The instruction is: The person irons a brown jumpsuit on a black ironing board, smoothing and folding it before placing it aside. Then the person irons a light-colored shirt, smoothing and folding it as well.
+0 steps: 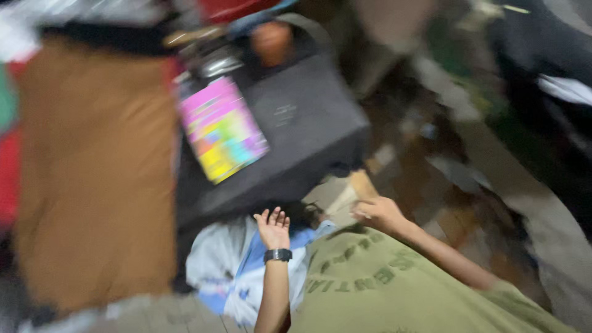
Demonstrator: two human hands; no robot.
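Olive-green T-shirt fills the bottom of the view, closest to the lens, lettering across it, and both bare arms reach out over it. Everything is smeared with motion, so details are soft. Left hand, black wristwatch on the wrist, is spread open, palm showing, gripping nothing; just below and to its left lies a white-and-blue garment. Right hand is partly curled with the fingers drawn in; I cannot tell whether it pinches anything. Just beyond both hands sits a dark box-like case, with a bright multicoloured card on top, and a large tan-brown cloth hangs well off to the left hand's side. Risk from here, as I judge it: with the view swinging this fast, a hand could knock the case or snag the garment and drag it across the floor.
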